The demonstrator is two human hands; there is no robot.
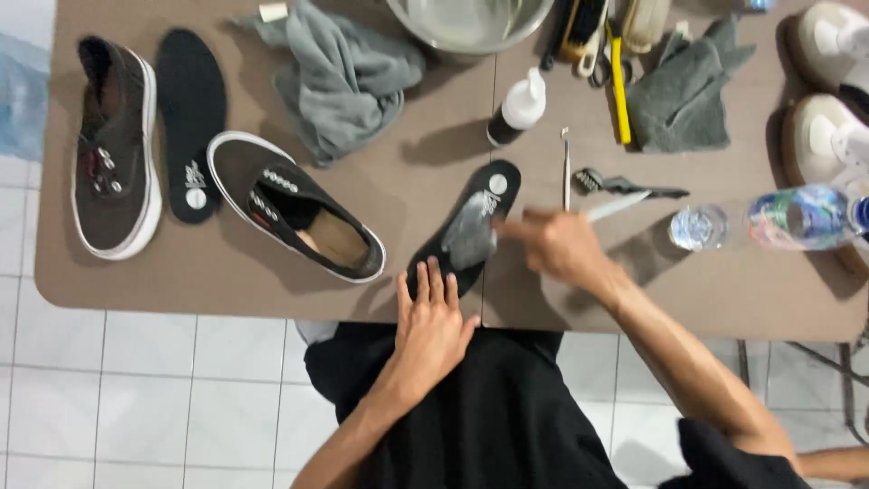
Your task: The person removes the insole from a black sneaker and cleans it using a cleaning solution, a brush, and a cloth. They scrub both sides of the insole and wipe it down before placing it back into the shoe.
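Observation:
A black insole (497, 185) lies slanted at the table's near edge, with a grey foamy smear on its middle. My left hand (433, 321) lies flat, fingers together, pressing on the insole's near end. My right hand (557, 244), blurred, grips a white-handled brush (617, 206). Its head end points at the foamy patch; the bristles are hidden by my fingers.
On the brown table (181, 281) are a dark shoe (299, 213), a second dark shoe (113, 154) and another insole (190, 118). Also there: grey cloths (348, 77), a metal bowl (471, 23), a small white-capped bottle (518, 109), a thin metal tool (566, 167), a clear plastic bottle (801, 217) and white shoes (828, 54).

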